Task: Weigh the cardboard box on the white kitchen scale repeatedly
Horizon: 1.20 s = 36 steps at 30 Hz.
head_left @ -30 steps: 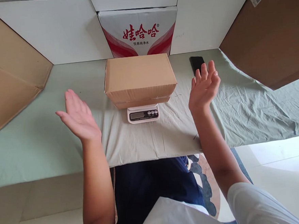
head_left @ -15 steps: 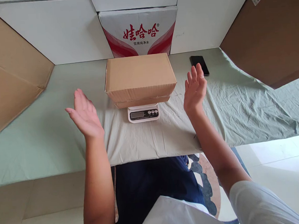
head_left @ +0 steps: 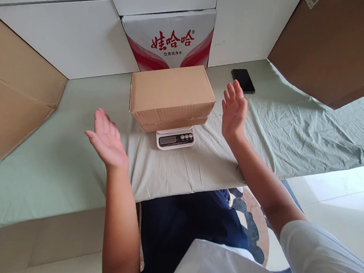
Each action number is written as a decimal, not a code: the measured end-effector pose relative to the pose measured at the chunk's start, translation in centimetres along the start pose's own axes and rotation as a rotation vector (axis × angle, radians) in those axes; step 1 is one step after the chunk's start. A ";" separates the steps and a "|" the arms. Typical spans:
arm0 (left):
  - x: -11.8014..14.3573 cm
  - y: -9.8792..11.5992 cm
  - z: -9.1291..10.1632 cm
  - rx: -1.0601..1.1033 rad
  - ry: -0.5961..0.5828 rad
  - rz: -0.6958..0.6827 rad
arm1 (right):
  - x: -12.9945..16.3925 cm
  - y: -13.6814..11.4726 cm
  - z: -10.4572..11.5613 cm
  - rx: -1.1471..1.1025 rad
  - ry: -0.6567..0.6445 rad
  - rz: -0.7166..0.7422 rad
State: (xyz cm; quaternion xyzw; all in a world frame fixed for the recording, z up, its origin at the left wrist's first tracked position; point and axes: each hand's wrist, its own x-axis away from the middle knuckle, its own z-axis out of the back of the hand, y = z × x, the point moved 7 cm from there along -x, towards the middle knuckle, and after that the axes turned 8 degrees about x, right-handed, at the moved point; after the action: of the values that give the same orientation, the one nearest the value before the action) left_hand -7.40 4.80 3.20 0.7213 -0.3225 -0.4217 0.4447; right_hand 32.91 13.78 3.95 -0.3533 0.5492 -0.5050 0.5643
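Head view: open hands either side of a box on a scale

Nearest, two bare forearms rise from the worktop's (head_left: 48, 179) front edge. Left hand (head_left: 107, 139) is raised, palm turned inward, fingers (head_left: 101, 119) straight and loosely together, holding nothing. Right hand (head_left: 234, 112) mirrors it, fingers (head_left: 233, 93) extended, slightly spread, also empty. Both sit near the cardboard box (head_left: 171, 93), apart from its ends, palms facing it as if sized to its width. Box rests on a small white scale (head_left: 175, 138), display left uncovered toward the person. Green cloth (head_left: 294, 133) covers the worktop. Farther right, a black phone (head_left: 243, 80) lies flat. Behind, a printed carton (head_left: 170, 39) stands against white panels.
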 end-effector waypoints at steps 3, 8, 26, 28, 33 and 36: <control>0.0 0.0 0.0 0.071 0.018 0.018 | 0.0 0.1 -0.1 0.032 -0.018 0.024; 0.0 0.3 -0.2 0.040 0.042 0.023 | 0.1 0.5 0.1 -0.121 0.040 0.015; 0.1 0.2 -0.6 0.026 0.024 0.038 | 0.2 1.2 -0.7 -0.222 0.009 0.030; 0.1 0.0 -0.6 0.034 0.023 0.036 | 0.2 1.0 -0.8 -0.235 0.013 0.021; -0.1 -0.2 -0.7 0.044 0.025 0.031 | 0.5 0.6 -1.3 -0.244 -0.001 0.004; -0.1 -0.3 -0.8 0.039 0.025 0.043 | 0.7 0.4 -1.4 -0.247 0.000 -0.005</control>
State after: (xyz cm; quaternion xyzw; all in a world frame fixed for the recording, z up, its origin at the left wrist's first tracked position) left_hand -6.67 5.28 3.13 0.7280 -0.3404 -0.3968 0.4435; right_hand 31.49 13.41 3.21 -0.4215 0.6065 -0.4347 0.5152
